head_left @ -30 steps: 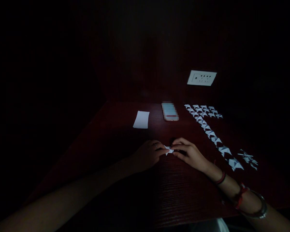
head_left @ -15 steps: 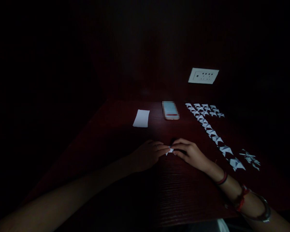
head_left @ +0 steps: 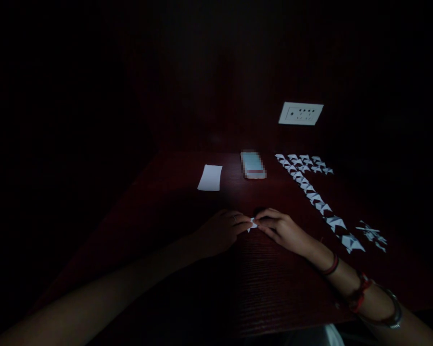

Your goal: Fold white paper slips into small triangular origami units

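The scene is very dark. My left hand (head_left: 222,230) and my right hand (head_left: 281,229) meet at the middle of a dark red wooden table (head_left: 267,288). Both pinch a small white folded paper piece (head_left: 253,223) between their fingertips, pressed low against the table top. Most of the paper is hidden by the fingers. A ring shows on my left hand; bracelets and a red thread sit on my right wrist.
A row of several folded white paper pieces (head_left: 312,194) runs diagonally at the right, with a small cluster (head_left: 371,234) beside it. A white paper slip (head_left: 210,177) and a phone (head_left: 253,165) lie farther back. A white wall socket (head_left: 300,114) is behind.
The hands have closed in over the paper piece, so less of it shows. The view shifted slightly; nothing else on the table moved.
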The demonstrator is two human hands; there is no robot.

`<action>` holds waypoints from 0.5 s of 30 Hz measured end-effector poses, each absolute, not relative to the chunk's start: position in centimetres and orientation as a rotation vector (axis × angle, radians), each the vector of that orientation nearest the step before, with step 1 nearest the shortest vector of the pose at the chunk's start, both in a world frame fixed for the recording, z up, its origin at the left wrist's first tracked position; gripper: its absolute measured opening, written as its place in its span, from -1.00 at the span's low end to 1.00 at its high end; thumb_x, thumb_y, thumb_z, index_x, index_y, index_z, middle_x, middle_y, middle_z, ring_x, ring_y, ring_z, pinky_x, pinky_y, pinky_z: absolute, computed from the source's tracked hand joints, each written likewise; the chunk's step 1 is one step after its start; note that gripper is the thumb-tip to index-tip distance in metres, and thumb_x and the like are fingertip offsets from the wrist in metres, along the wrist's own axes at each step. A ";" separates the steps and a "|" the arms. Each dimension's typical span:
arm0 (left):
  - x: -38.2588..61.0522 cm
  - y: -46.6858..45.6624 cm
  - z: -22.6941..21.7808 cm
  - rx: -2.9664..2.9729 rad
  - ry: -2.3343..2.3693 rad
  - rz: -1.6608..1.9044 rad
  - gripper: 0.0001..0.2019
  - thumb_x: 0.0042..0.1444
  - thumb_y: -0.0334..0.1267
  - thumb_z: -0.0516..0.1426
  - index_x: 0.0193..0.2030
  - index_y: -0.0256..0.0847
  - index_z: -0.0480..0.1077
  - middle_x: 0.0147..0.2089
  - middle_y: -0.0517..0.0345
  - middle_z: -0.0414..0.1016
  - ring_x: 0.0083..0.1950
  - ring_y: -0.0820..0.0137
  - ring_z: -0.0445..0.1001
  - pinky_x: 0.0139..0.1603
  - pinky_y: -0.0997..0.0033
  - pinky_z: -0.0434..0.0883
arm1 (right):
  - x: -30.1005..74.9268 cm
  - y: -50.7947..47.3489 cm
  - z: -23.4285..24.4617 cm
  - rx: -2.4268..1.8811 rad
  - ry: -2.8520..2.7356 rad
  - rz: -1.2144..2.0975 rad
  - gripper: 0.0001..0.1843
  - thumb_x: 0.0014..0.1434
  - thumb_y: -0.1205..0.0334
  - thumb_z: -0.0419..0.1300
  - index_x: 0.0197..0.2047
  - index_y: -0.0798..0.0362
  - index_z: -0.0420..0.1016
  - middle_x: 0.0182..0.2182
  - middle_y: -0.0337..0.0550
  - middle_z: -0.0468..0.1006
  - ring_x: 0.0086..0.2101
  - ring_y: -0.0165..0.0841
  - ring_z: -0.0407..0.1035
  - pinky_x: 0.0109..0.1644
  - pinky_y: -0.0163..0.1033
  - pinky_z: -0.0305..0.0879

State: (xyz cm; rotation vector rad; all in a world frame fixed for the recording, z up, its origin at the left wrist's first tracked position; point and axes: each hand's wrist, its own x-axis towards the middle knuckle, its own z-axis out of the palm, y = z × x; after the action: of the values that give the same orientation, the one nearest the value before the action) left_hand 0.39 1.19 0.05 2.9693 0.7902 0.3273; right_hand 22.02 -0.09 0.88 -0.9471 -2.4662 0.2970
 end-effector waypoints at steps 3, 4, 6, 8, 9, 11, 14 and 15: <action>0.7 0.9 -0.1 2.991 0.824 0.345 -0.63 0.13 -0.40 -0.09 0.09 -0.13 0.10 0.11 0.24 0.17 0.09 0.36 0.11 0.02 0.31 0.10 | 22.4 -0.2 0.7 -0.956 -2.448 0.307 -0.76 0.12 0.37 0.01 -0.16 0.05 0.41 -0.21 -0.12 0.41 -0.16 -0.36 0.28 -0.05 -0.24 0.25; 0.8 0.8 -0.2 2.999 0.839 0.360 -0.65 0.14 -0.39 -0.09 0.08 -0.13 0.11 0.11 0.23 0.18 0.09 0.36 0.12 0.02 0.31 0.11 | 22.4 -0.2 0.8 -0.952 -2.457 0.298 -0.75 0.11 0.38 0.01 -0.15 0.03 0.41 -0.20 -0.13 0.42 -0.16 -0.36 0.28 -0.05 -0.23 0.25; 0.9 0.6 -0.2 3.009 0.857 0.387 -0.67 0.16 -0.38 -0.09 0.08 -0.15 0.13 0.09 0.20 0.20 0.08 0.35 0.12 0.01 0.31 0.12 | 22.4 -0.3 0.9 -0.946 -2.502 0.261 -0.74 0.11 0.40 0.01 -0.16 0.01 0.41 -0.20 -0.14 0.41 -0.16 -0.35 0.27 -0.06 -0.22 0.24; 0.9 0.5 -0.2 3.002 0.850 0.411 -0.68 0.16 -0.39 -0.10 0.06 -0.17 0.14 0.08 0.17 0.21 0.08 0.34 0.13 0.01 0.30 0.13 | 22.2 -0.4 1.1 -0.961 -2.558 0.211 -0.75 0.10 0.40 0.01 -0.19 0.03 0.42 -0.21 -0.12 0.41 -0.17 -0.34 0.26 -0.07 -0.20 0.23; 0.9 0.5 -0.1 2.990 0.841 0.422 -0.68 0.15 -0.40 -0.10 0.06 -0.17 0.15 0.07 0.17 0.22 0.07 0.33 0.13 0.02 0.29 0.12 | 22.1 -0.4 1.2 -0.977 -2.581 0.190 -0.77 0.10 0.40 0.00 -0.20 0.05 0.42 -0.22 -0.11 0.41 -0.19 -0.33 0.26 -0.08 -0.19 0.23; 0.8 0.5 0.0 2.950 0.814 0.454 -0.67 0.12 -0.41 -0.08 0.05 -0.16 0.16 0.07 0.18 0.22 0.07 0.32 0.14 0.03 0.26 0.12 | 22.0 -0.5 1.4 -1.005 -2.599 0.169 -0.79 0.11 0.39 0.00 -0.23 0.07 0.42 -0.25 -0.10 0.41 -0.21 -0.32 0.26 -0.09 -0.17 0.23; 0.5 0.6 0.1 2.865 0.786 0.526 -0.57 0.03 -0.49 -0.07 0.07 -0.12 0.13 0.09 0.19 0.19 0.06 0.33 0.15 0.04 0.25 0.13 | 22.1 -0.6 1.6 -1.008 -2.536 0.240 -0.79 0.12 0.36 0.00 -0.20 0.06 0.40 -0.25 -0.12 0.39 -0.20 -0.34 0.25 -0.08 -0.20 0.22; 0.4 0.6 0.0 2.836 0.777 0.554 -0.53 0.00 -0.52 -0.08 0.08 -0.11 0.11 0.10 0.19 0.17 0.06 0.34 0.16 0.04 0.26 0.14 | 22.2 -0.6 1.7 -1.003 -2.503 0.282 -0.78 0.12 0.34 0.01 -0.17 0.06 0.38 -0.23 -0.12 0.38 -0.19 -0.36 0.25 -0.07 -0.22 0.22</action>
State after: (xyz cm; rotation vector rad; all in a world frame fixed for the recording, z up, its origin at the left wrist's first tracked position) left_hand 0.40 0.57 0.05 2.8359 0.7772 0.5545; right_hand 22.17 -0.59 1.69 -1.0028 -2.5028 0.2820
